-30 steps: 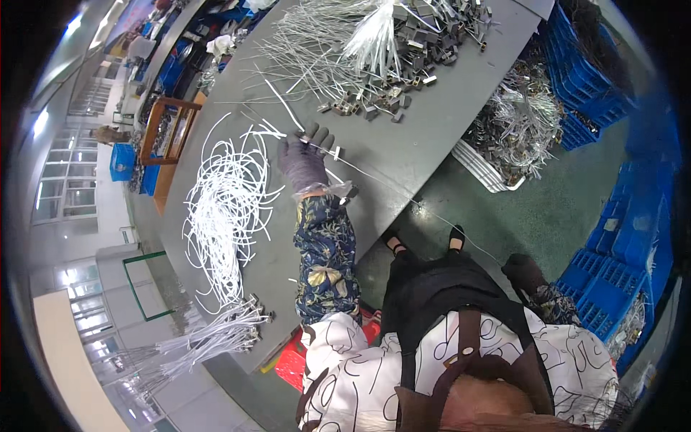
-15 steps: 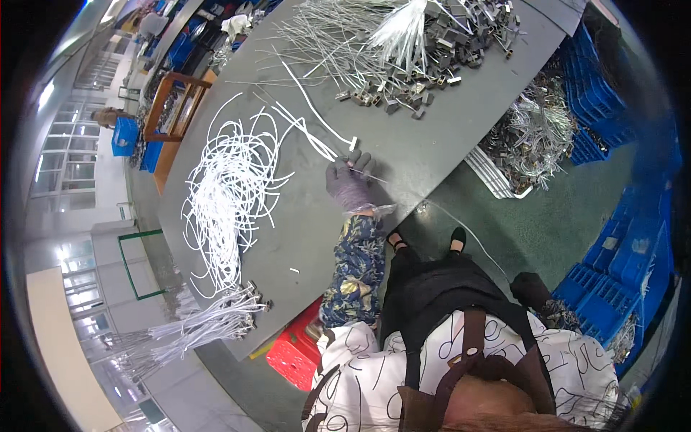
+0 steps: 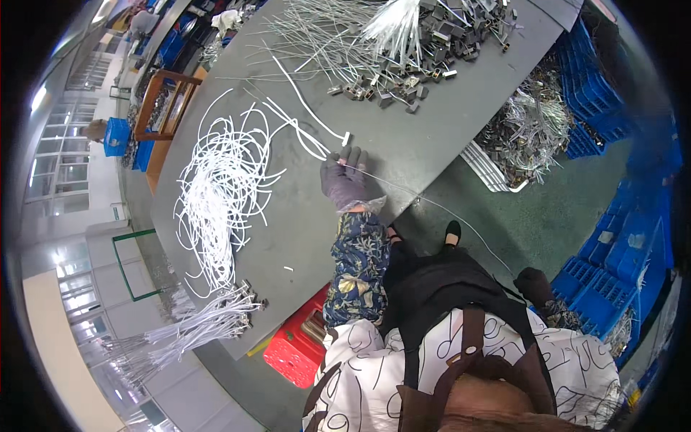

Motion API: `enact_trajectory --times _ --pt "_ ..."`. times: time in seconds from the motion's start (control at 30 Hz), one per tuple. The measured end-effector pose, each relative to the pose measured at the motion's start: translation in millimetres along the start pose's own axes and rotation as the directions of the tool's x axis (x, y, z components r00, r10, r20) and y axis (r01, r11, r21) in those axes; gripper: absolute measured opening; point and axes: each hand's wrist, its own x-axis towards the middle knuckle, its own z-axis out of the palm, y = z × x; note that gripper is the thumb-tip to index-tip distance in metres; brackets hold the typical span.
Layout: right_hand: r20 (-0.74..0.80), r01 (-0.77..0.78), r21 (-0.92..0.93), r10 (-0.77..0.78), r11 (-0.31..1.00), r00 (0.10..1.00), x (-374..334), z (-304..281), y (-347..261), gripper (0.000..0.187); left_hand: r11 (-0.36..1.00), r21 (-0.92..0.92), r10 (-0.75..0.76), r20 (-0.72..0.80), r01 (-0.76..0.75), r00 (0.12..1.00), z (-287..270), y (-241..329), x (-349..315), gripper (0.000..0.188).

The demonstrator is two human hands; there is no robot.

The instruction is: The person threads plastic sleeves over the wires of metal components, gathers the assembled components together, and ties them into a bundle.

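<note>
My left hand [image 3: 347,178], in a greyish-purple glove, lies near the table edge with its fingers closed on a thin wire [image 3: 392,186]. Its fingertips are beside the ends of a few white tubes [image 3: 306,138]; whether they grip these too I cannot tell. Another white tube with a small white end piece [image 3: 346,138] lies just beyond. From the left hand the wire crosses the table edge and hangs in a curve down to my right hand [image 3: 533,286]. That dark-gloved hand is held out low at the right, closed around the wire's other end, its fingers partly hidden.
A tangled heap of white tubes [image 3: 223,187] covers the table's left, with bundled leads [image 3: 194,317] at its corner. Wired metal-and-grey parts [image 3: 432,65] pile up at the far side. A white crate [image 3: 491,167], blue crates [image 3: 594,295] and a red stool [image 3: 296,353] stand around.
My left hand has turned slightly and its fingers sit closer to the tube ends. More of the wire now shows between my hands. The right hand has shifted slightly right with it.
</note>
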Motion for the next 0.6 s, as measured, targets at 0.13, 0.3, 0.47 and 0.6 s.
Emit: enact_trajectory --times 0.13,0.3,0.47,0.6 --pt "0.032 0.066 0.005 -0.066 0.998 0.997 6.1 1.4 6.7 0.018 0.995 0.078 0.071 -0.136 -0.060 0.988 30.3 9.2 -20.2 0.012" --pt "0.043 0.143 -0.007 -0.142 0.990 0.989 0.7 0.5 -2.0 0.021 0.991 0.084 0.111 -0.088 -0.104 0.990 26.4 3.1 -26.1 0.017" --pt "-0.099 0.243 -0.180 -0.263 0.953 0.960 -1.6 1.1 -17.8 0.021 0.964 0.194 0.165 0.101 -0.183 0.981 10.9 -17.2 -32.2 0.022" --pt "-0.053 0.106 -0.023 -0.107 0.994 0.993 2.7 -5.3 -0.9 0.023 0.969 0.135 0.216 -0.039 -0.209 0.976 17.6 -7.2 -21.2 0.020"
